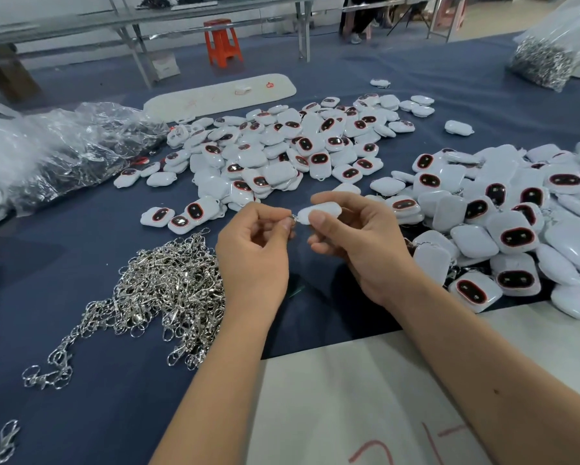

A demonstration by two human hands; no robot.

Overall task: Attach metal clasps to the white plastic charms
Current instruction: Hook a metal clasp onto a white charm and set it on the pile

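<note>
My right hand (355, 239) pinches a white plastic charm (320, 211) between thumb and fingers, its plain back facing me. My left hand (253, 253) holds a small metal clasp (293, 219) at its fingertips, touching the charm's left end. The clasp is mostly hidden by my fingers. A heap of silver clasps (168, 286) lies on the blue cloth left of my left wrist. Loose white charms with dark, red-rimmed faces form a pile (282, 152) beyond my hands and another pile (503, 226) to the right.
A crumpled clear plastic bag (64, 152) lies at the left. A bag of metal parts (547, 58) stands at the far right. White sheets lie at the near edge (332, 397) and far middle (221, 95). An orange stool (222, 41) stands beyond the table.
</note>
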